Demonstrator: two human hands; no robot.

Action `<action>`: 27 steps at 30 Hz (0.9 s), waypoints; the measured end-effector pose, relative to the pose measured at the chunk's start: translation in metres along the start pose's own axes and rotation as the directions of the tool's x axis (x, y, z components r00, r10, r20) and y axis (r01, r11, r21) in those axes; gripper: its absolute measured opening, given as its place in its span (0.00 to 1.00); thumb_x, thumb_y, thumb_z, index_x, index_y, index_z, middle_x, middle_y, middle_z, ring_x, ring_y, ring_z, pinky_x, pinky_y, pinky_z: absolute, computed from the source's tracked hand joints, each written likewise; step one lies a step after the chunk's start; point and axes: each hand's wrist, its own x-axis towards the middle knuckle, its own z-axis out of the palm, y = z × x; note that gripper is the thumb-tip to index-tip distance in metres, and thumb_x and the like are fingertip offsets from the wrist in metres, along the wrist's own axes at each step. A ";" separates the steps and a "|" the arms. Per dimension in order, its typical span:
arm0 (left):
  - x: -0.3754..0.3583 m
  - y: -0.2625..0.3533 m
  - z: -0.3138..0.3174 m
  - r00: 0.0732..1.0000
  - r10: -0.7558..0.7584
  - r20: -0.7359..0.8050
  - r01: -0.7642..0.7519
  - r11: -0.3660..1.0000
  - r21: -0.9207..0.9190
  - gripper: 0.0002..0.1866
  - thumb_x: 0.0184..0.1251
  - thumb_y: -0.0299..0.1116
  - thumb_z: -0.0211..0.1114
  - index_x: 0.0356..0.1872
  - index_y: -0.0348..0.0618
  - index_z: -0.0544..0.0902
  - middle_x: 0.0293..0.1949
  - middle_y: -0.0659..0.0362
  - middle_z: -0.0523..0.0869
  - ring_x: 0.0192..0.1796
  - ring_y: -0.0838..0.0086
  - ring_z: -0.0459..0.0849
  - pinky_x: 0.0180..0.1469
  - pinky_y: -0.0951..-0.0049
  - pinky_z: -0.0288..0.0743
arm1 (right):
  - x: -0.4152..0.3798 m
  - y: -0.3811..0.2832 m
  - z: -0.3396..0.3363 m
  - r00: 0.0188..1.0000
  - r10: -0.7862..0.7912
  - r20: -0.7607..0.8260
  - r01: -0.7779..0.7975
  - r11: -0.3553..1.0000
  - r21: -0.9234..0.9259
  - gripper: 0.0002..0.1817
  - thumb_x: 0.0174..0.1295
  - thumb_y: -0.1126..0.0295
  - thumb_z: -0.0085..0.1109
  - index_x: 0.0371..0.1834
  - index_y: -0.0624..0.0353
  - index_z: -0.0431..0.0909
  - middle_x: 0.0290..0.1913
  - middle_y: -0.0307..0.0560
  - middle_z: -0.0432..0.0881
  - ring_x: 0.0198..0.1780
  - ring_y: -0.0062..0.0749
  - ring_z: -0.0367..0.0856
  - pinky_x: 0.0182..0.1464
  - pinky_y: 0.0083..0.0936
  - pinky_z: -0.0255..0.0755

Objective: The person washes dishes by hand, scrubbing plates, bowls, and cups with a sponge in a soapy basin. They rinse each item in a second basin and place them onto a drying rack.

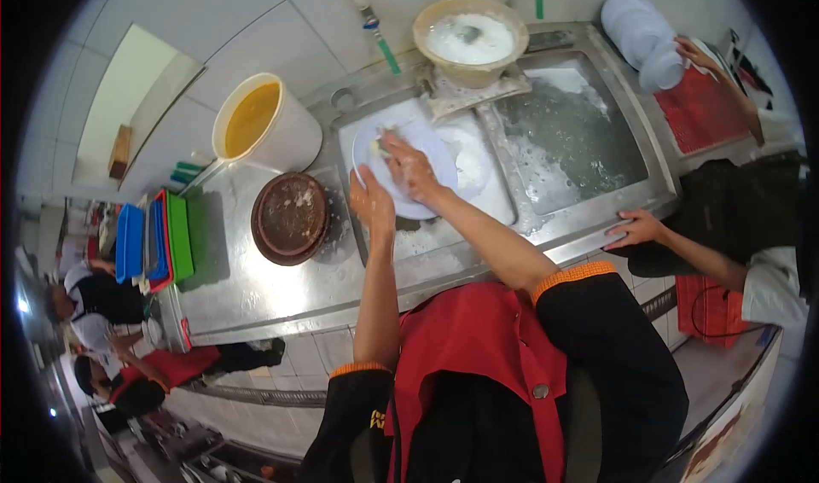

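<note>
Over the left sink basin [401,248], a white plate [433,146] is held tilted by my left hand [372,201], whose fingers close on its near left rim. My right hand [409,169] presses against the plate's face, its fingers smeared by motion. Something small and pale yellowish shows at those fingertips; it looks like a scrubber, but I cannot make it out. Another white plate [469,163] lies in suds in the same basin, partly behind the held one. Behind it, a beige bowl [472,66] of foamy water sits on the sink ledge.
Cloudy water fills the right basin [576,133]. A white bucket [290,133] of orange liquid and stacked brown dishes [290,218] stand left. Colored trays [175,240] are at the counter's left end. At right, a co-worker's hand [636,229] rests on the edge, near stacked white dishes [638,31].
</note>
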 end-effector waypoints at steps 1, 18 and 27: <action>0.010 0.005 -0.006 0.996 -0.084 -0.012 0.083 0.996 -0.045 0.25 0.69 0.44 0.45 0.50 0.27 0.73 0.45 0.37 0.78 0.47 0.49 0.78 0.52 0.59 0.67 | -0.007 -0.018 0.004 0.993 0.023 0.118 -0.039 0.990 0.132 0.22 0.55 0.83 0.47 0.56 0.59 0.70 0.66 0.48 0.61 0.67 0.43 0.59 0.67 0.30 0.54; 0.025 -0.046 0.040 0.956 -0.286 0.057 0.245 0.680 -0.692 0.19 0.72 0.37 0.43 0.52 0.28 0.70 0.45 0.48 0.79 0.47 0.64 0.79 0.47 0.67 0.75 | 0.033 0.021 -0.060 0.785 0.619 0.021 -0.452 0.549 0.703 0.26 0.68 0.60 0.37 0.65 0.64 0.55 0.63 0.56 0.63 0.66 0.37 0.59 0.68 0.34 0.48; 0.000 -0.065 0.081 0.855 -0.015 0.519 0.452 0.515 -0.729 0.15 0.60 0.34 0.63 0.45 0.40 0.74 0.31 0.57 0.82 0.27 0.77 0.79 0.27 0.77 0.73 | 0.064 -0.086 -0.071 0.921 -0.034 -0.389 0.189 0.911 0.367 0.22 0.67 0.65 0.34 0.61 0.61 0.64 0.63 0.48 0.66 0.61 0.33 0.65 0.60 0.23 0.59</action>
